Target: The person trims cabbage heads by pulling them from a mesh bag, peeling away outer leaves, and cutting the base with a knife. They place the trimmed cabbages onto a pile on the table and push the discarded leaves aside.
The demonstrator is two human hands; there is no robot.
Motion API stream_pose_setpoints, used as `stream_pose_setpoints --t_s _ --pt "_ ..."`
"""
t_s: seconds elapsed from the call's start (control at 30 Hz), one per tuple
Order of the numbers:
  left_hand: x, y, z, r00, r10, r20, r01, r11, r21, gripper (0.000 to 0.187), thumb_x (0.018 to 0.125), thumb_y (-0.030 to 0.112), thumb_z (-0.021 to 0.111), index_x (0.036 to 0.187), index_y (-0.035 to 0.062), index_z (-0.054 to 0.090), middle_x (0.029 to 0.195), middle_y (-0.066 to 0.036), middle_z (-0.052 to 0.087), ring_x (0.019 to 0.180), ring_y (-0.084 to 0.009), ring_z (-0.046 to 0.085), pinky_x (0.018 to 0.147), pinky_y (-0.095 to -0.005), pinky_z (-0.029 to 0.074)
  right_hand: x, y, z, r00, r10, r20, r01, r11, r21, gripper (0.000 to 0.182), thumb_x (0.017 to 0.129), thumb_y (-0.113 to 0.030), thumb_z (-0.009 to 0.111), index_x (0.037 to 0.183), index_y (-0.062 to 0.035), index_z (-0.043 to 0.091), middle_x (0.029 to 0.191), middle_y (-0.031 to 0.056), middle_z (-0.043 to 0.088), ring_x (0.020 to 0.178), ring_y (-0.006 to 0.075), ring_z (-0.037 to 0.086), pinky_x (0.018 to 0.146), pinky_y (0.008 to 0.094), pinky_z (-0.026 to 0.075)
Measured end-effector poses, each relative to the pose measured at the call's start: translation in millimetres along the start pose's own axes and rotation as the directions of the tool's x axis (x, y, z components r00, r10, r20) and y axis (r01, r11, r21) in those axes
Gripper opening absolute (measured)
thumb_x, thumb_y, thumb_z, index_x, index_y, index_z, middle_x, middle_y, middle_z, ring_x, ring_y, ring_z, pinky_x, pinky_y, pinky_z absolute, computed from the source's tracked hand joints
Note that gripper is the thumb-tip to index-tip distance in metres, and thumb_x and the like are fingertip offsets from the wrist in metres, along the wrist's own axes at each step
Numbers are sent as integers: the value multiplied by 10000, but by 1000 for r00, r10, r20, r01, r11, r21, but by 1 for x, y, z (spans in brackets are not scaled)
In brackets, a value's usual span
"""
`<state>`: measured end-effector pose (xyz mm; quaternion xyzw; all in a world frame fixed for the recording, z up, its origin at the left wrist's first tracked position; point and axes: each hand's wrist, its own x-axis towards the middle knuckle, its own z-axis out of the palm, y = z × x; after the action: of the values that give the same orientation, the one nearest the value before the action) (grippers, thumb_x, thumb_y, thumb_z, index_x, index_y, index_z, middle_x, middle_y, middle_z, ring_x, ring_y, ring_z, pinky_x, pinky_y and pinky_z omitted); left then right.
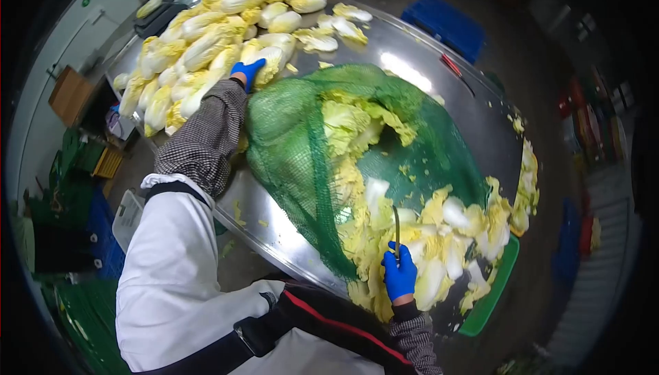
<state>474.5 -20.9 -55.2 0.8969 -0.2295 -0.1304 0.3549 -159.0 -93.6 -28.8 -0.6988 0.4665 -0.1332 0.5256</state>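
Note:
My left hand (247, 71), in a blue glove, reaches far out and rests on a trimmed napa cabbage (269, 61) at the edge of a big pile of cabbages (199, 39). My right hand (399, 273), also blue-gloved, grips a knife (397, 229) with its blade pointing away from me over loose cabbage leaves (439, 238). Between my hands lies a green net sack (295, 148) holding cut leaves on the steel table (473, 111).
A green crate (489, 297) sits at the table's near right edge under leaf scraps. A red-handled tool (452, 66) lies on the far right of the table. Blue crates (445, 26) stand beyond, green crates (75, 162) on the floor at left.

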Motion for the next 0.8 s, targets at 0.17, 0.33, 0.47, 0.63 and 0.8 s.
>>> stream_pose_setpoints --t_s 0.17,0.33,0.47,0.63,0.8 --pt "-83 117 10 832 394 -390 -418 908 26 719 702 346 724 1260 17 411 1141 -174 542 1035 -266 541 886 -354 425 -37 -1 11 942 -316 112 334 913 -233 435 768 -217 664 1155 -68 531 775 99 594 630 192 583 585 290 477" --pt "-281 219 95 531 746 402 -570 666 -482 633 790 206 655 1323 39 356 1246 -131 483 1160 -204 442 967 -334 343 -48 44 34 855 -133 501 397 790 -468 612 811 -429 551 1301 -106 373 876 128 584 712 266 604 588 381 484" --pt "-356 202 200 516 598 614 -638 746 -191 847 726 437 678 1343 12 282 1260 -218 436 1181 -327 416 992 -386 320 -49 75 23 885 -104 453 379 726 -574 571 811 -394 531 1285 -117 372 919 126 548 732 264 602 566 404 479" --pt "-386 195 274 844 231 484 -459 779 428 937 675 645 595 1368 102 273 1204 -302 407 1129 -411 408 967 -428 324 -61 115 -8 927 -193 322 358 711 -605 347 836 -268 494 1170 -178 466 809 92 535 668 236 588 530 389 473" --pt "-445 216 337 797 280 535 -492 814 309 926 632 688 594 1337 141 348 1156 -282 414 1068 -438 438 940 -474 341 -61 152 -52 950 -252 186 311 688 -656 141 825 -217 480 925 -182 573 658 81 564 571 253 598 464 407 465"
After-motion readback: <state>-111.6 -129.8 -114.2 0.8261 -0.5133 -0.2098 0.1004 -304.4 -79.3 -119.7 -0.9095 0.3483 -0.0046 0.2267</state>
